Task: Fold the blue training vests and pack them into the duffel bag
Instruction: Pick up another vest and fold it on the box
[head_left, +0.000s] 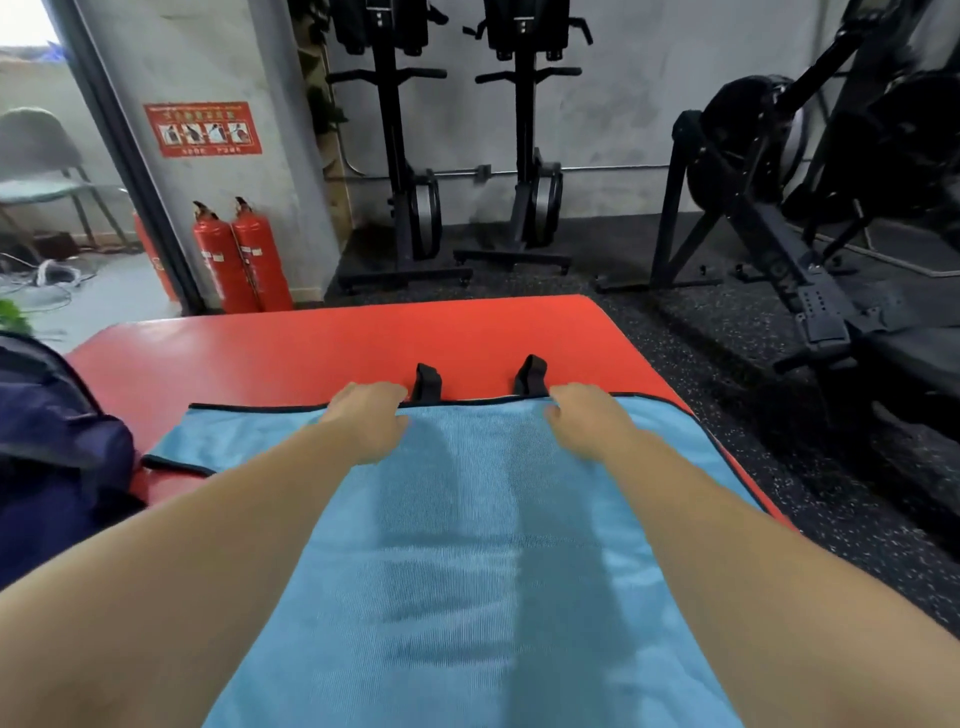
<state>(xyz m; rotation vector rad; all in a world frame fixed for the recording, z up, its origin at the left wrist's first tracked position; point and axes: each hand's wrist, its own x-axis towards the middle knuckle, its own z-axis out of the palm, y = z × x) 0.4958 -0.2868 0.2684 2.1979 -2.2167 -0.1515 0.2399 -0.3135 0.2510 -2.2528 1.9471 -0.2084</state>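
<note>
A light blue mesh training vest (467, 545) with black trim lies spread flat on a red mat (322, 343). Two black straps (428, 382) stick out past its far edge. My left hand (371, 418) rests on the vest's far edge just left of the straps, fingers curled over the fabric. My right hand (587, 423) lies on the same edge, right of the straps, fingers bent down onto the cloth. Whether either hand pinches the fabric is hard to tell. A dark navy duffel bag (57, 452) sits at the mat's left side.
Two red fire extinguishers (244, 254) stand against the wall beyond the mat. Black upright rowing machines (415, 208) and other exercise machines (779, 208) stand on dark speckled flooring behind and to the right. A chair (41, 171) is at far left.
</note>
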